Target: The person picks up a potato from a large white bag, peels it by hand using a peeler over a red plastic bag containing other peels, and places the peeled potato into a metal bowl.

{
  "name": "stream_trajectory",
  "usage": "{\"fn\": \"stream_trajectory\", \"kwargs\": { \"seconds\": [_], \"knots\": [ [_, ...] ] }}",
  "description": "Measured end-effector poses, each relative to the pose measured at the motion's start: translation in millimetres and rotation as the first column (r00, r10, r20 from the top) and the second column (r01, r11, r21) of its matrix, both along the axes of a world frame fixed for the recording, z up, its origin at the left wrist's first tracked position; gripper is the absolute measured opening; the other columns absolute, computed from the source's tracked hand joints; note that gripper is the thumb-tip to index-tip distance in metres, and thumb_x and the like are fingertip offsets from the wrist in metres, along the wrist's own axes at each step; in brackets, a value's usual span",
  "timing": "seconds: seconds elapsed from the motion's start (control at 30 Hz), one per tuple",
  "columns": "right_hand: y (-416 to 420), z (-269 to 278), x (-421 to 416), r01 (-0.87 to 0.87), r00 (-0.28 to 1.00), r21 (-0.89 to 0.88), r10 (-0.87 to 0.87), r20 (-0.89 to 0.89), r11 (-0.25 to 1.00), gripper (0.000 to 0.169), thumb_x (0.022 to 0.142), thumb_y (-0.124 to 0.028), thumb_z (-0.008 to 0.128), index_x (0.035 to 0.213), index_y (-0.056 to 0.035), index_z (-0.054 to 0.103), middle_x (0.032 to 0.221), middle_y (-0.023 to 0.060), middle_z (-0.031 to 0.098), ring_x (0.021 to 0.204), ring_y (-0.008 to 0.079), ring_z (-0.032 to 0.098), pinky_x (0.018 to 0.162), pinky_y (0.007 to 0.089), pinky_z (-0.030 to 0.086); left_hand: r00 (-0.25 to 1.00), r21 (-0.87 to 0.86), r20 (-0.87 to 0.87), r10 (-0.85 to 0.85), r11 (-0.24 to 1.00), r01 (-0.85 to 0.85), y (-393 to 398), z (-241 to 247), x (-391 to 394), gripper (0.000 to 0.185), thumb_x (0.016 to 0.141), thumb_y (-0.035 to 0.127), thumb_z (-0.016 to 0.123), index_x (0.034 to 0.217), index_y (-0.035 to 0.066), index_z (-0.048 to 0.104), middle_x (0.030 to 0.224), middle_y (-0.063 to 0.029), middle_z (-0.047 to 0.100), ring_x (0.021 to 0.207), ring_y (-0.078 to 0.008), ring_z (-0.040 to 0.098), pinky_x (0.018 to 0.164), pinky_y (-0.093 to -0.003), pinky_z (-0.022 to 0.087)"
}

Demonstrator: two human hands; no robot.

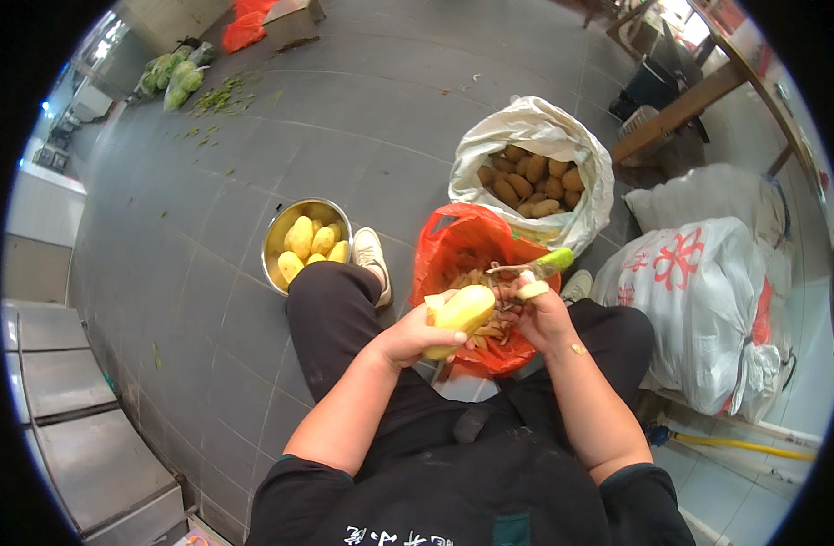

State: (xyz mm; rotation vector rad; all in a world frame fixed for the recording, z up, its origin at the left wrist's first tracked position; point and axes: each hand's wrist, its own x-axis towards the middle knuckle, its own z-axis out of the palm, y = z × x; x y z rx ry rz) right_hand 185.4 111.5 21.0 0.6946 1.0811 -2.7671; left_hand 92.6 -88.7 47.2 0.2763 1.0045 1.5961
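My left hand [411, 336] grips a pale yellow, mostly peeled potato [463, 308] from its left side. In my right hand [541, 319] is a peeler [552, 261] with a green handle, its metal end close to the potato; the fingers partly hide it. A pale strip of peel [533, 290] appears to cling to that hand, and a small scrap [578, 349] sticks to the wrist. Below both hands, a red plastic bag [434, 252] stands open with peelings [468, 276] inside. Just beyond it, a white woven sack [468, 153] holds several unpeeled brown potatoes [536, 167].
Beside my left shoe [369, 252] stands a metal bowl [270, 263] of peeled potatoes [301, 235]. Full white sacks [697, 307] lie at the right, near a wooden frame [683, 106] and a yellow hose [737, 445]. Bagged green vegetables [182, 82] and leaf scraps [224, 95] lie far left.
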Motion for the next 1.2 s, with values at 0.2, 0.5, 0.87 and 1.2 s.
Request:
{"fn": "stream_trajectory", "kwargs": {
  "seconds": [0.2, 0.5, 0.87, 1.2],
  "knots": [
    [-7.6, 0.4, 6.5, -0.073, 0.983, 0.388, 0.133, -0.129, 0.919, 0.037, 0.083, -0.012, 0.056, 0.115, 0.0056, 0.05, 0.111, 0.0113, 0.056, 0.098, 0.0181, 0.054, 0.088, 0.0312, 0.041, 0.926, -0.064, -0.376, 0.025, 0.997, -0.053, 13.7, -42.5, 5.0, 0.062, 0.073, 0.007, 0.067, 0.123, 0.002, 0.032, 0.109, -0.0094, 0.05, 0.09, -0.0152, 0.056, 0.075, -0.0297, 0.049],
    [14.0, -16.3, 11.6, -0.09, 0.987, -0.037, 0.085, -0.137, 0.995, 0.025, 0.088, -0.028, 0.051, 0.094, -0.0038, 0.055, 0.088, 0.0067, 0.059, 0.08, 0.0168, 0.057, 0.065, 0.0266, 0.047, 0.948, 0.307, 0.296, -0.12, 0.951, 0.025, 3.7, -35.0, 8.4, 0.049, 0.075, 0.014, 0.064, 0.117, 0.007, 0.041, 0.103, -0.0102, 0.055, 0.079, -0.0178, 0.06, 0.063, -0.0291, 0.052],
    [8.9, -6.4, 0.2, -0.102, 0.995, 0.188, 0.102, 0.011, 0.977, 0.029, 0.087, -0.021, 0.055, 0.1, 0.0042, 0.057, 0.108, 0.0091, 0.058, 0.093, 0.0162, 0.057, 0.08, 0.0281, 0.045, 0.98, -0.02, -0.046, 0.192, 0.981, -0.193, 6.7, -31.1, 6.0, 0.06, 0.077, 0.016, 0.065, 0.128, 0.004, 0.036, 0.117, -0.0081, 0.05, 0.101, -0.0165, 0.053, 0.081, -0.0279, 0.048],
    [11.0, 0.4, 10.5, -0.078, 0.995, -0.042, 0.075, -0.058, 0.996, 0.019, 0.086, -0.017, 0.055, 0.083, 0.0012, 0.059, 0.088, 0.0109, 0.062, 0.076, 0.0158, 0.059, 0.071, 0.0259, 0.047, 0.989, 0.039, 0.046, -0.138, 0.99, 0.136, 12.1, -6.2, -4.8, 0.074, 0.063, 0.026, 0.073, 0.124, 0.001, 0.039, 0.102, -0.0132, 0.056, 0.074, -0.021, 0.061, 0.045, -0.0247, 0.048]
  ]
}}
